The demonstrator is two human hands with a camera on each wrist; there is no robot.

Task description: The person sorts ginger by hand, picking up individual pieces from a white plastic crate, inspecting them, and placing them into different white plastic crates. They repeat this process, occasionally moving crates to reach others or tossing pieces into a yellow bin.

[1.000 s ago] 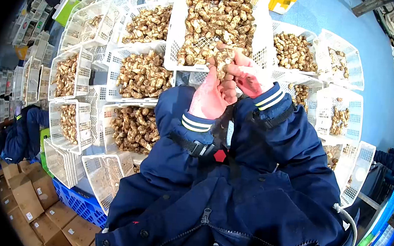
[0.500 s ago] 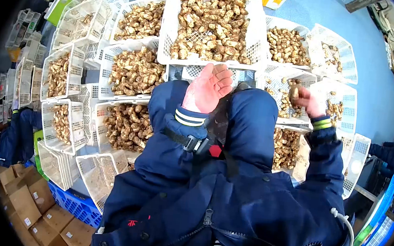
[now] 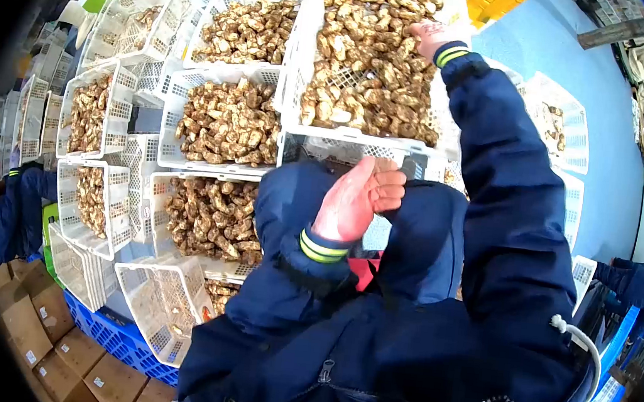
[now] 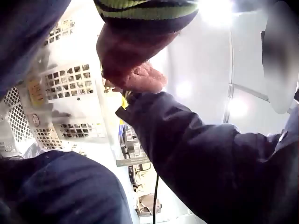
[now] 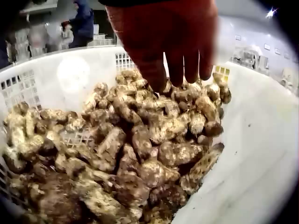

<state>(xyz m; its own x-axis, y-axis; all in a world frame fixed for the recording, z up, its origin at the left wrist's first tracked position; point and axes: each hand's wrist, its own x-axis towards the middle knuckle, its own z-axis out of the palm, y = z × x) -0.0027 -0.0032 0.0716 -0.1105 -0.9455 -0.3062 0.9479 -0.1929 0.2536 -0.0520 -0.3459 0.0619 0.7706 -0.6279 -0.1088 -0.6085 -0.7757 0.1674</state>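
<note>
My right hand (image 3: 438, 38) is at the far right part of the large white crate (image 3: 359, 136), over the mushrooms (image 3: 377, 36). The grip is open: 4 fingers point down, nearly straight and slightly parted, with their tips at the top of the heap. I cannot tell whether the tips press on any mushroom, and I see nothing clasped in them. My left hand (image 3: 353, 200) is above my lap, in front of the near rim of the large white crate, its fingers loosely curled; I see nothing held in it. The mushrooms, brown and cream and patchy, lie heaped in the large white crate, with a gap showing the perforated base. To the left of it stand 3 smaller white crates in a column, the upper crate (image 3: 234, 65), the middle crate (image 3: 217, 168) and the lower crate (image 3: 157, 208), each also loaded with mushrooms. A yellow crate (image 3: 496, 2) is beyond the far right corner. At the lower left, a blue crate (image 3: 118, 344) lies beside brown cardboard boxes (image 3: 82, 352). My right sleeve hides part of the crates on the right side.
</note>
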